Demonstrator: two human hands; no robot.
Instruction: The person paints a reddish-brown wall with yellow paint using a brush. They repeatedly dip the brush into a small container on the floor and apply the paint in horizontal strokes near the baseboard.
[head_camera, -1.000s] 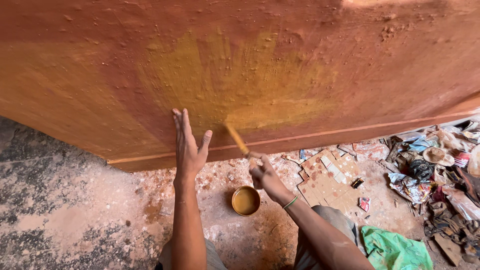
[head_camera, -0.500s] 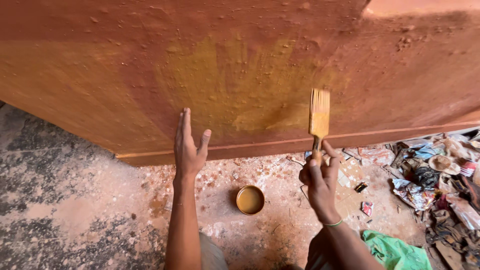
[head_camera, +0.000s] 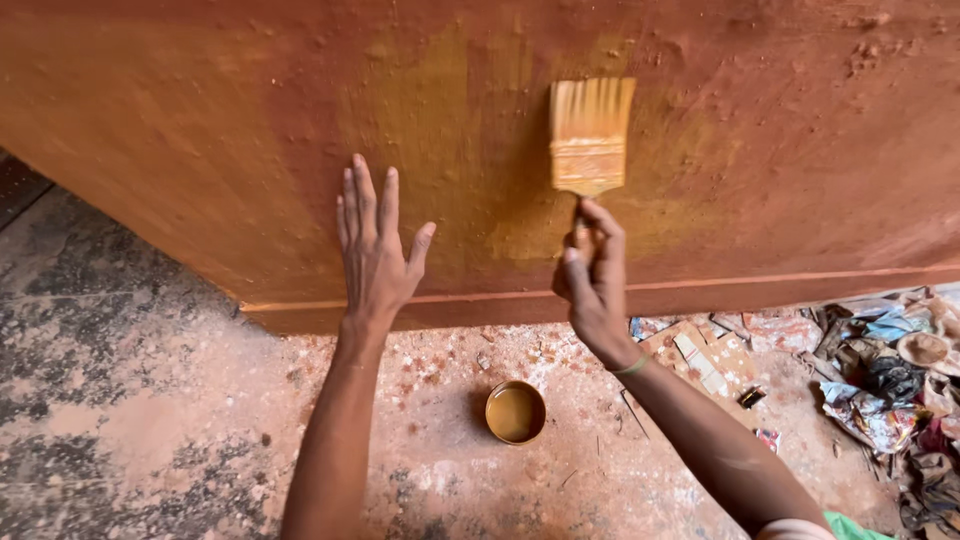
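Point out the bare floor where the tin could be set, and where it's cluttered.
Bare floor lies left of the paint tin, under the left hand and along the wall base, though dusty. Between the tin and the right hand is narrower. Crowded: the rubbish heap at far right.

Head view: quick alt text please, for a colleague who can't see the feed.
The right hand holds a wide paintbrush bristles-up against a reddish-brown wall, on a yellow-ochre painted patch. The left hand lies flat on the wall, fingers spread. Below, a small round tin of yellowish paint sits on the dusty floor, with scattered litter at right.
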